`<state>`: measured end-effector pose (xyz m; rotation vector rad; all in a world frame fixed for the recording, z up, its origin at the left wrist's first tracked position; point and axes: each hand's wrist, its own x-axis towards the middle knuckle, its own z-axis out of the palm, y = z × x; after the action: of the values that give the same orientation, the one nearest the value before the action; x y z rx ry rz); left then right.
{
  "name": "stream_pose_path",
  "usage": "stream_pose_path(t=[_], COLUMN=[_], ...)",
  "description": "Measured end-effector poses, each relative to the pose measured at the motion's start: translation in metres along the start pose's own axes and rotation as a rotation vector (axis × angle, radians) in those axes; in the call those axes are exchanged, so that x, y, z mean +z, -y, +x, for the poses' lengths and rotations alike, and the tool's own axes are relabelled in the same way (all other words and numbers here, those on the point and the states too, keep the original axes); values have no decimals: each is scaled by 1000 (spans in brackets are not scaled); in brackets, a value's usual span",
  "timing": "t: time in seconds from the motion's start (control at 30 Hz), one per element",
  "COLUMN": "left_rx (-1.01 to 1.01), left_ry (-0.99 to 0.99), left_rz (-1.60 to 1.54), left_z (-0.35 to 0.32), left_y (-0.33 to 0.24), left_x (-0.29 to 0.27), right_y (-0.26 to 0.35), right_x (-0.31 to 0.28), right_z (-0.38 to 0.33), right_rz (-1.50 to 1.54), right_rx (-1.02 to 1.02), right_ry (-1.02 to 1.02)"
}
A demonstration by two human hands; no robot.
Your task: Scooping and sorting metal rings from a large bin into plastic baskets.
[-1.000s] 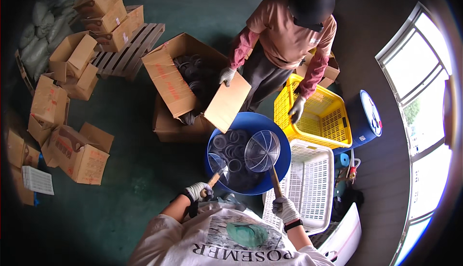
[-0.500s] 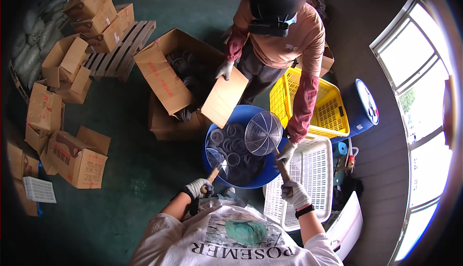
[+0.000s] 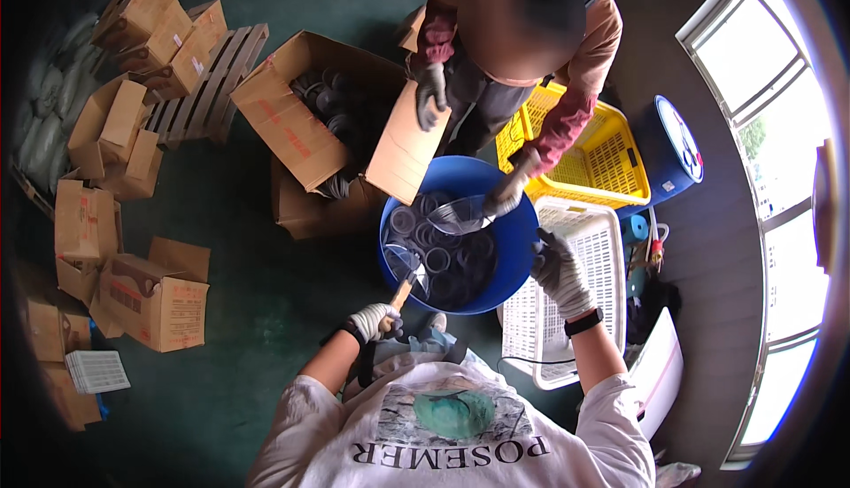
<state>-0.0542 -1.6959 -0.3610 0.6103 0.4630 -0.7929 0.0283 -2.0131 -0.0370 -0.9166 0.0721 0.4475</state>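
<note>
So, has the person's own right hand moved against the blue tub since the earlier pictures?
Yes. The right hand has gone forward, from over the white basket below the blue tub, up to the tub's right rim.

Wooden-handled knife (image 3: 405, 286) (blade over tub), clear round lids (image 3: 434, 258), blue tub (image 3: 518, 258)

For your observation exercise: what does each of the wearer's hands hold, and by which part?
The left hand grips a strainer by its wooden handle end. The right hand holds nothing visible.
</note>
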Motion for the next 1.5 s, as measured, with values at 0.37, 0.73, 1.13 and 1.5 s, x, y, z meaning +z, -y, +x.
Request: stream_pose_path(t=[0.37, 0.73, 1.13, 1.5], left_rx=[-92, -168, -166, -646], left_ry=[-98, -121, -356, -101], left_rz=[190, 479, 1401, 1723], left_z=[-39, -22, -135, -239], left_y=[-79, -37, -128, 106], left_x=[78, 176, 196, 134], right_y=[-143, -228, -159, -136], right_x=[-49, -63, -163, -193], right_z=[2, 70, 46, 2], right_rz=[-97, 297, 432, 371], right_rx=[515, 677, 741, 732], right_ry=[-117, -308, -184, -81])
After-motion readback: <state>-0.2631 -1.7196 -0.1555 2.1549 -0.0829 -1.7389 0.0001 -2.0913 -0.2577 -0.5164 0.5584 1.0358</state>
